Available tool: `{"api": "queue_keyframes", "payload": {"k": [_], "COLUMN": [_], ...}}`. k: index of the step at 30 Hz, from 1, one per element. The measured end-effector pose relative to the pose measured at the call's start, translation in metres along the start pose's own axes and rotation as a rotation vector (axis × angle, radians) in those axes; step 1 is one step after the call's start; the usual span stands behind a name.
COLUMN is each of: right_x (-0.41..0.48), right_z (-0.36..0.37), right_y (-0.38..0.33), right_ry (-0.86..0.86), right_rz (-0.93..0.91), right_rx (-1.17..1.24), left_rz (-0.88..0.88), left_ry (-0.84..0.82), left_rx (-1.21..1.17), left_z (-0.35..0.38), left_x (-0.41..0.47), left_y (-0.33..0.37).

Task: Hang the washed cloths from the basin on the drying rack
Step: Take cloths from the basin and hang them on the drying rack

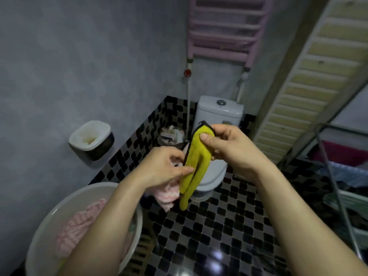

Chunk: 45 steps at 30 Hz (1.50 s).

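Observation:
A yellow cloth point(196, 158) with a black edge hangs folded in front of me. My right hand point(231, 144) pinches its top corner between thumb and fingers. My left hand point(165, 168) pinches the cloth's left edge lower down and also holds a pink striped cloth point(167, 194) that dangles beneath it. The white basin point(49, 216) sits at the lower left with another pink striped cloth point(79, 226) inside, partly hidden by my left forearm. The metal drying rack point(336, 188) stands at the right edge with dark and red cloths on it.
A white toilet point(217, 116) stands straight ahead behind the cloth, with a waste bin point(171, 136) to its left. A pink radiator point(223, 30) hangs on the wall above. A white wall box point(91, 140) sticks out at the left. The floor is black-and-grey checkered tile.

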State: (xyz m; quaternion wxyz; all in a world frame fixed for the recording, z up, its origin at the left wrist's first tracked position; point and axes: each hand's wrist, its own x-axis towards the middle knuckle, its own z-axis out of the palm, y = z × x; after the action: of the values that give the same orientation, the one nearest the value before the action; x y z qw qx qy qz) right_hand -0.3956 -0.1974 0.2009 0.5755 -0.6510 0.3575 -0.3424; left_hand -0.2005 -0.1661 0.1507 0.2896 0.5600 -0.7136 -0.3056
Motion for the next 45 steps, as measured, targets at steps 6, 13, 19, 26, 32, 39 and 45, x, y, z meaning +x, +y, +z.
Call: {"api": "queue_keyframes", "payload": {"k": [6,13,19,26,32,39,45], "right_x": [-0.048,-0.157,-0.234,-0.324,-0.400,-0.487,-0.541], "right_z": [-0.062,-0.147,-0.173,-0.157,-0.132,-0.110,-0.115], "right_y": [0.005,0.013,0.012,0.005,0.003,0.005,0.020], "right_ry": [0.317,0.164,0.355,0.629,0.988,1.274,1.371], "right_rz": [0.043,0.272,0.316,-0.023,-0.086,0.149,0.250], "right_rx": [0.077,-0.864,-0.456,0.303,0.315,0.073,-0.065], "left_rz": [-0.023,-0.059,0.033,0.058,0.190,0.193,0.280], "left_ry": [-0.162,-0.083,-0.282,-0.735,-0.985,-1.109,-1.024], "left_rx": [-0.060,-0.353,-0.317,-0.586,-0.733,-0.798,-0.562], "left_z": [0.061,0.115,0.138,0.162,0.210,0.262,0.304], "left_x": [0.017,0.022,0.006,-0.035,-0.071,-0.129,-0.146], "left_y": [0.023,0.102,0.171,0.222,0.228,0.248,0.260]}}
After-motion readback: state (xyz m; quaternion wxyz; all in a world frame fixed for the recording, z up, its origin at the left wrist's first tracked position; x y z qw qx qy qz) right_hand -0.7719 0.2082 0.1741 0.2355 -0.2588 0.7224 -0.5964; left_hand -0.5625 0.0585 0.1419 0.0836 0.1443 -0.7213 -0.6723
